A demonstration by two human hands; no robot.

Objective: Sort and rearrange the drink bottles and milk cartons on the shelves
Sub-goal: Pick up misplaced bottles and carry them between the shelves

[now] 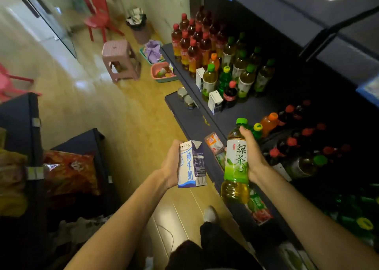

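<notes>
My left hand (170, 164) grips a white and blue milk carton (191, 164) upright over the aisle floor. My right hand (253, 153) grips a green-capped green tea bottle (235, 159) by its middle, just in front of the dark shelf (242, 111). On that shelf stand red-capped tea bottles (190, 44) at the far end, green-capped tea bottles (244, 73) nearer, two white milk cartons (214, 101) at the front edge, a cola bottle (229, 94), and orange and dark red-capped bottles (287, 122) to the right.
A lower shelf (176, 103) holds cans (185, 98) and snack packs (215, 143). On the floor stand a pink stool (121, 58), red chairs (100, 15), a bin (138, 23) and baskets (162, 71). A dark rack with snack bags (69, 171) stands at my left.
</notes>
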